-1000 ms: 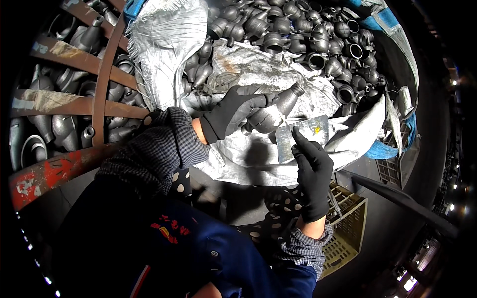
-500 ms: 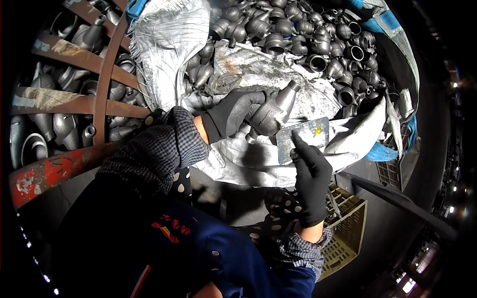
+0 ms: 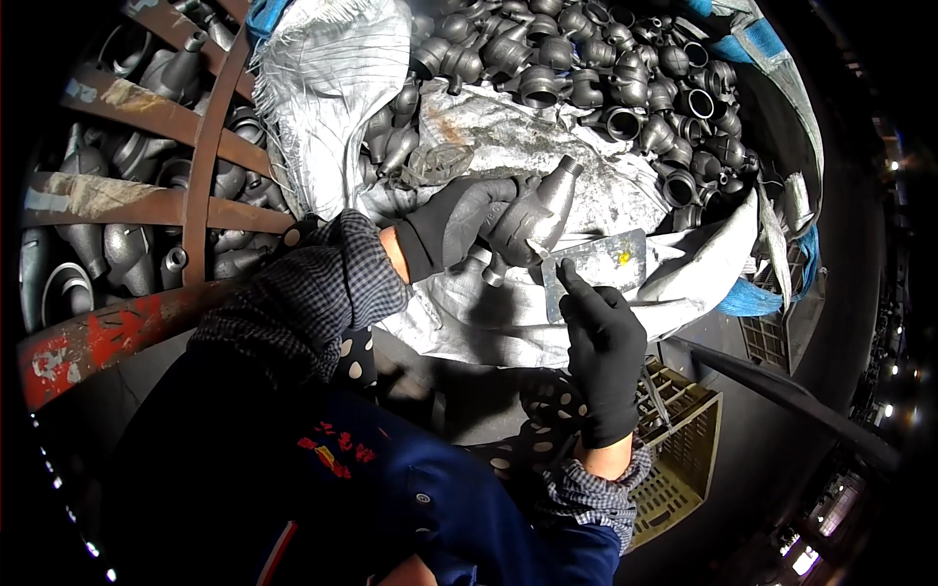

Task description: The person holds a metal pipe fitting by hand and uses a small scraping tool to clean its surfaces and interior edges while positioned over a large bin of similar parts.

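A dark grey metal casting (image 3: 532, 223), bulb-shaped with a tapering neck, is gripped in my gloved left hand (image 3: 454, 225). Its neck points up and to the right. Close to the casting's lower right side is my gloved right hand (image 3: 601, 332), index finger extended and the other fingers curled in. A small pale tip shows between that finger and the casting; what the hand holds, if anything, is too small to make out. Beneath the right fingertips, a flat grey plate (image 3: 601, 266) with a yellow spot rests on the white woven sack (image 3: 508, 337).
Many similar castings (image 3: 586, 88) are heaped at the far side of the sack. On the left stands a rusty metal-barred bin (image 3: 200, 146) full of castings. An olive plastic crate (image 3: 674, 488) sits at lower right, near a dark bar (image 3: 782, 396).
My right hand has shifted slightly up and left, bringing its index finger closer to the casting. The left hand and the casting have moved very little.
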{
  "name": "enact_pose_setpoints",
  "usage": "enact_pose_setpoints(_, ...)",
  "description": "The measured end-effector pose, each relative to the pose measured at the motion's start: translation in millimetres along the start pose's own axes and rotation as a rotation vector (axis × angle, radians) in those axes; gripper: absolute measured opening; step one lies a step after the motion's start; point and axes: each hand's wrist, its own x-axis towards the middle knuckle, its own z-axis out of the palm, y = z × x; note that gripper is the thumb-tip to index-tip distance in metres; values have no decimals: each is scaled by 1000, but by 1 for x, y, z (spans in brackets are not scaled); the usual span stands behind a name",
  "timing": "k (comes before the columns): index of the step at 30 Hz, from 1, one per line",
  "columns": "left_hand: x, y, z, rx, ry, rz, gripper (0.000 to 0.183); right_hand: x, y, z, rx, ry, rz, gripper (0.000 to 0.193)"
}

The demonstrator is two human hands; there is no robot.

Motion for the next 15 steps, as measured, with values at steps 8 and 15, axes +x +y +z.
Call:
enact_pose_setpoints(8, 0, -4, 1, -90, -9, 55, 35, 0, -7, 2, -205, 26, -33, 46)
enact_pose_setpoints(15, -10, 7, 16, 201, 72, 97, 37, -1, 4, -1, 103, 26, 26, 46)
